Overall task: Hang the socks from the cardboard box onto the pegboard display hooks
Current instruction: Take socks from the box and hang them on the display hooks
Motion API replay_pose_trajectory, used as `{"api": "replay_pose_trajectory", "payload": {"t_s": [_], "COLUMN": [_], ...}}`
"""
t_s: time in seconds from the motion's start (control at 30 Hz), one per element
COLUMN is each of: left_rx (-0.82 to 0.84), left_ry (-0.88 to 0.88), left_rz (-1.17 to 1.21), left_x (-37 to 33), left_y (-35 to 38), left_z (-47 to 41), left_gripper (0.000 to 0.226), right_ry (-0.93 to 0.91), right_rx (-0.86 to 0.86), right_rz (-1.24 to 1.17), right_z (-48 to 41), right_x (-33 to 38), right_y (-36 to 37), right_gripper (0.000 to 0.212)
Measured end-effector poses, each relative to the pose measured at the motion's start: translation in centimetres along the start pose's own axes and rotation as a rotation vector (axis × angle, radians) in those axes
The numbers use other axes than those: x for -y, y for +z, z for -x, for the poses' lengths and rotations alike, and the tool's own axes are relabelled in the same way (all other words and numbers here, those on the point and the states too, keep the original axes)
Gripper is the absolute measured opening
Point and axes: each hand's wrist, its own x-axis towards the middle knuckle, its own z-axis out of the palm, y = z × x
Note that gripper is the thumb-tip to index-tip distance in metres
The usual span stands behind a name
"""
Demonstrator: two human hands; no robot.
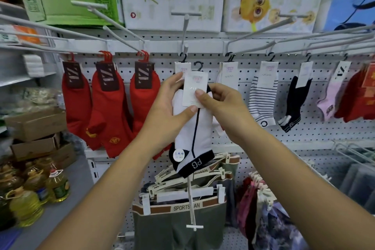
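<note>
Pegboard (233,138) backdrop, hands (168,105) gripping "PG" sock (194,132)

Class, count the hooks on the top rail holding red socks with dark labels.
3, side by side left of the hands: far-left red socks, middle, right. Each may hide more pairs; further red items sit at the right edge.

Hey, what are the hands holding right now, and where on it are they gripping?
A white sock with navy trim, held by both hands at its top: the left hand and right hand pinch its white cardboard tag. Its hanger hook is free.
</note>
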Motion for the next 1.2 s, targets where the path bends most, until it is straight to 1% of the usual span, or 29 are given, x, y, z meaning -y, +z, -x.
{"api": "replay_pose_trajectory", "payload": {"t_s": [0.03, 0.1, 0.2, 0.27, 0.33, 0.4, 0.47, 0.57, 0.67, 0.83, 0.97, 1.07, 1.2], "left_rx": [-0.023, -0.148, -0.338, -0.382, -0.386, -0.378, -0.367, -0.345, -0.333, -0.336, -0.342, -0.327, -0.256], "left_ry": [-0.029, -0.027, 0.089, 0.168, 0.221, 0.249, 0.263, 0.261, 0.248, 0.208, 0.213, 0.16, 0.033], "left_rz": [-0.005, -0.092, -0.258, -0.345, -0.364, -0.363, -0.38, -0.395, -0.412, -0.416, -0.473, -0.53, -0.592], "left_x": [-0.2, -0.8, -1.9, -2.9, -3.7, -4.2, -4.5, -4.9, -5.4, -5.9, -5.5, -3.7, -1.1], "left_y": [-0.1, -0.5, -1.3, -1.7, -1.8, -1.7, -1.7, -2.0, -2.0, -1.9, -1.9, -2.3, -2.6], "left_z": [-0.2, -1.0, -2.9, -4.3, -5.5, -6.3, -6.7, -6.5, -6.4, -6.2, -5.6, -4.0, 0.5], "left_gripper": [0.07, 0.059, 0.035, 0.029, 0.026, 0.017, 0.013, 0.017, 0.012, 0.012, 0.013, 0.015, 0.02], "right_ry": [-0.008, -0.046, -0.129, -0.19, -0.236, -0.263, -0.27, -0.247, -0.182, -0.092, -0.079, -0.028, 0.079], "right_rx": [-0.025, -0.074, -0.115, -0.116, -0.104, -0.091, -0.066, -0.042, -0.067, -0.072, -0.047, -0.011, 0.057], "right_rz": [0.005, 0.066, 0.22, 0.275, 0.32, 0.36, 0.357, 0.333, 0.288, 0.184, 0.242, 0.303, 0.386], "right_z": [-0.6, -1.9, -4.4, -5.9, -7.1, -7.7, -8.2, -8.8, -9.3, -9.7, -8.9, -7.6, -4.7], "right_x": [-0.2, -0.3, -0.1, -0.3, -0.7, -0.9, -1.3, -2.2, -3.1, -3.8, -5.3, -6.9, -9.4], "right_y": [-0.1, -0.4, -0.3, -0.1, 0.2, 0.5, 0.7, 1.2, 1.5, 2.0, 1.8, 0.9, -0.5], "right_gripper": [0.018, 0.017, 0.021, 0.028, 0.033, 0.034, 0.035, 0.034, 0.026, 0.035, 0.034, 0.031, 0.034]}}
